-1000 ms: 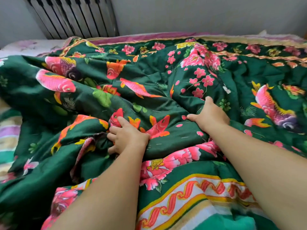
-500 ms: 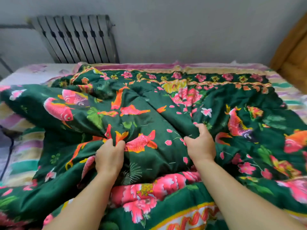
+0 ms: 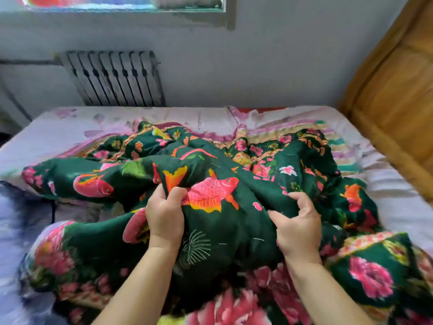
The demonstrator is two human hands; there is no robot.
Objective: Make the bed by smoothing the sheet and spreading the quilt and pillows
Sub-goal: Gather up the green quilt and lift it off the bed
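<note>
Both hands are clenched on the quilt [image 3: 225,221], a dark green cover printed with pink and orange fish and large pink flowers, which lies bunched in a raised heap across the middle of the bed. The left hand [image 3: 165,218] grasps a fold at about 9 o'clock of the heap's centre, its fingers [image 3: 161,195] curled over the cloth just beside an orange fish tail. The right hand [image 3: 297,226] grips another fold at about 3 o'clock, thumb pressed into the fabric and fingers hooked over a ridge of it. Between the two hands the quilt is drawn taut, with a pink fish [image 3: 210,192] on the stretch between them. Both forearms come up from 6 o'clock, bare. The pale sheet [image 3: 70,127], with faint purple flowers, shows uncovered from 9 to 12 o'clock and again along the bed's edge at 3 o'clock. A striped fabric [image 3: 339,151] in purple, cream and green lies at about 2 o'clock, partly under the quilt. A grey radiator [image 3: 112,78] stands against the wall at 11 o'clock, and a wooden headboard [image 3: 393,90] rises at 2 o'clock.
</note>
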